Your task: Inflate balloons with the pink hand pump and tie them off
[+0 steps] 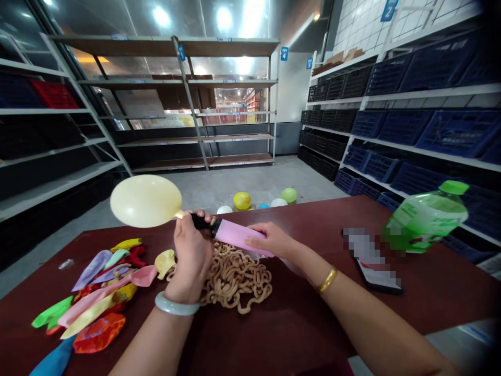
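As the right hand (264, 239) grips its pink barrel (234, 234), a balloon pump (225, 231) stretches crosswise above the dark-red table (313, 224), its black end (201, 223), wrapped by the left hand (191, 243), pointing left toward a cream balloon (146, 201).

We saw a smooth, satiny rubber balloon (146, 201) at left, a plastic pump (237, 235), rough-looking coils (237, 279) and a faintly glossy counter (317, 222).

pump (234, 235) — pink-black, slanted | balloon (146, 201) — pale yellow, inflated, at pump's black end
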`<state>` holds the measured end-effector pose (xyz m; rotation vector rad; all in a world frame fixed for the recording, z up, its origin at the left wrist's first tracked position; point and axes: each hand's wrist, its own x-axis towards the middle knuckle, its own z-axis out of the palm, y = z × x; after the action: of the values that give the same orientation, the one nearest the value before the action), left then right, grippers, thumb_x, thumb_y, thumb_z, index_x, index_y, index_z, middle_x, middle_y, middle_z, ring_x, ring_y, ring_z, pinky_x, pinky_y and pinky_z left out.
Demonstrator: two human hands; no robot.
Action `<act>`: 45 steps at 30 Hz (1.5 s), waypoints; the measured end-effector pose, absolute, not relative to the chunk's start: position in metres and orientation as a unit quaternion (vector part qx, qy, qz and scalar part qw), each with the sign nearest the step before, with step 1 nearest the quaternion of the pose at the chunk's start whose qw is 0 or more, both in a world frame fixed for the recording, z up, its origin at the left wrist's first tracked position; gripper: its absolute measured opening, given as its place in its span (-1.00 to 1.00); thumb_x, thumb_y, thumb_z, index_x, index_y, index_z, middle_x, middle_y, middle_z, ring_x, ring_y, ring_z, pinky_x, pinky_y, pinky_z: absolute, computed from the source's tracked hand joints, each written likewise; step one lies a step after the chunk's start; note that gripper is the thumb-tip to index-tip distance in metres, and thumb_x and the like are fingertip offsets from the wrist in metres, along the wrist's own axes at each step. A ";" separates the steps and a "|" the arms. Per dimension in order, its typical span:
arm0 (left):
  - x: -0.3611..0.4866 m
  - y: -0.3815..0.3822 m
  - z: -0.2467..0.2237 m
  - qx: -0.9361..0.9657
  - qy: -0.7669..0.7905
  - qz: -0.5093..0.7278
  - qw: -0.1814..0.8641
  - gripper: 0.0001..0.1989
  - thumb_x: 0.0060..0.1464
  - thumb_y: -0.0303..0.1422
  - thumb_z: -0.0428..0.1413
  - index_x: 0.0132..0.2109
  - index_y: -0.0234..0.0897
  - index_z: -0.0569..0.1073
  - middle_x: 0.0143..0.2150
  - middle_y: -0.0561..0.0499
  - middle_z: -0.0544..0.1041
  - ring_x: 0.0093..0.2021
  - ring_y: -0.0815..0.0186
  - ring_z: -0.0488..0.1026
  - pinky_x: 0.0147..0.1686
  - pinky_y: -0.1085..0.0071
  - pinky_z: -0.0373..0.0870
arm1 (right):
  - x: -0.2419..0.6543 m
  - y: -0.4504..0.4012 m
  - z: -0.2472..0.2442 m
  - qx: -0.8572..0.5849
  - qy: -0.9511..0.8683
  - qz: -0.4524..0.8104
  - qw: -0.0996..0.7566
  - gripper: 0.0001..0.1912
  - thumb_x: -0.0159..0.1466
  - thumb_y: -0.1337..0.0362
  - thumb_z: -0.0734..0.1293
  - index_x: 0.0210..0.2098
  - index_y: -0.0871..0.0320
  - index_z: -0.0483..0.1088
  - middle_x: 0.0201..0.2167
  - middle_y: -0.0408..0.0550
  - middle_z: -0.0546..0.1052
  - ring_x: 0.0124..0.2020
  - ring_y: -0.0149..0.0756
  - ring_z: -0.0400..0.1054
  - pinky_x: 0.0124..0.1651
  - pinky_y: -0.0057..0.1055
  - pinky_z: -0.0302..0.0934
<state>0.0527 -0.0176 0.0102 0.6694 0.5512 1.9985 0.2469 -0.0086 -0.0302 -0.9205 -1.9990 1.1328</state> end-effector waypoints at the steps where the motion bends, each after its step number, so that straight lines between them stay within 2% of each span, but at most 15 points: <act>1: 0.047 -0.016 0.012 0.269 0.230 0.814 0.460 -0.88 0.06 -0.46 0.10 -0.29 -0.22 0.27 -0.43 0.09 0.33 -0.46 0.39 0.32 -0.40 0.41 0.33 | 0.246 -0.009 -0.029 -0.356 -0.774 0.406 0.330 -0.58 0.23 0.03 0.38 -0.07 0.21 0.53 -0.20 -0.03 0.58 -0.24 -0.26 0.42 -0.22 -0.40 0.27; 3: 0.033 -0.009 0.014 0.258 0.242 0.818 0.454 -0.88 0.02 -0.49 0.08 -0.30 -0.23 0.27 -0.46 0.10 0.31 -0.49 0.39 0.30 -0.43 0.43 0.32 | 0.248 -0.007 -0.028 -0.355 -0.787 0.392 0.318 -0.55 0.24 0.05 0.38 0.01 0.21 0.51 -0.12 0.00 0.58 -0.17 -0.22 0.42 -0.14 -0.36 0.26; 7: -0.004 0.006 0.015 0.241 0.269 0.834 0.417 -0.86 -0.05 -0.53 0.07 -0.35 -0.23 0.26 -0.48 0.10 0.29 -0.51 0.40 0.29 -0.47 0.44 0.31 | 0.264 0.002 -0.026 -0.335 -0.807 0.399 0.278 -0.50 0.24 0.05 0.38 0.08 0.22 0.48 -0.09 0.01 0.58 -0.14 -0.19 0.43 -0.11 -0.34 0.28; 13: -0.033 0.018 0.015 0.207 0.282 0.863 0.365 -0.90 -0.03 -0.52 0.03 -0.39 -0.24 0.25 -0.48 0.08 0.31 -0.51 0.40 0.30 -0.48 0.44 0.32 | 0.284 0.010 -0.025 -0.362 -0.811 0.361 0.286 -0.53 0.21 0.09 0.40 0.06 0.16 0.50 -0.09 -0.03 0.59 -0.12 -0.15 0.45 -0.07 -0.29 0.29; 19: 0.006 0.014 0.002 0.190 0.240 0.855 0.418 -0.88 0.01 -0.56 -0.02 -0.36 -0.25 0.26 -0.49 0.08 0.31 -0.51 0.40 0.29 -0.46 0.42 0.34 | 0.274 0.001 -0.020 -0.401 -0.820 0.282 0.297 -0.49 0.19 0.00 0.42 0.06 0.11 0.51 -0.08 -0.03 0.60 -0.14 -0.13 0.47 -0.10 -0.29 0.27; 26: 0.053 -0.006 -0.002 0.246 0.222 0.824 0.459 -0.87 0.06 -0.46 0.12 -0.32 -0.21 0.28 -0.44 0.06 0.35 -0.45 0.36 0.33 -0.40 0.38 0.38 | 0.249 -0.019 -0.015 -0.412 -0.823 0.234 0.314 -0.50 0.22 -0.04 0.39 0.05 0.09 0.51 -0.10 -0.01 0.61 -0.16 -0.13 0.48 -0.11 -0.28 0.27; 33: 0.019 0.005 0.009 0.225 0.253 0.831 0.441 -0.89 0.00 -0.55 0.02 -0.36 -0.25 0.28 -0.49 0.07 0.31 -0.51 0.37 0.31 -0.45 0.40 0.34 | 0.259 -0.008 -0.018 -0.397 -0.826 0.259 0.305 -0.41 0.21 -0.03 0.40 0.17 0.06 0.42 0.09 -0.01 0.53 0.06 -0.06 0.42 0.11 -0.17 0.23; 39: -0.031 0.017 0.015 0.178 0.273 0.859 0.394 -0.87 -0.01 -0.58 -0.04 -0.40 -0.26 0.23 -0.49 0.06 0.29 -0.52 0.39 0.28 -0.49 0.44 0.29 | 0.292 0.010 -0.011 -0.380 -0.838 0.274 0.280 -0.48 0.19 0.04 0.43 0.10 0.10 0.49 0.01 -0.04 0.58 -0.02 -0.10 0.46 0.07 -0.23 0.26; 45: -0.013 0.016 0.010 0.195 0.243 0.862 0.400 -0.87 0.03 -0.57 -0.03 -0.36 -0.25 0.24 -0.48 0.07 0.30 -0.49 0.38 0.31 -0.44 0.42 0.32 | 0.310 0.010 -0.001 -0.422 -0.818 0.255 0.295 -0.47 0.14 0.01 0.46 0.06 0.08 0.52 -0.03 0.01 0.60 -0.05 -0.05 0.46 0.06 -0.18 0.25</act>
<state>-0.0134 0.0163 0.0097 0.4931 0.6157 2.1797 0.3099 0.0095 -0.0008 -1.1220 -2.1774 0.6796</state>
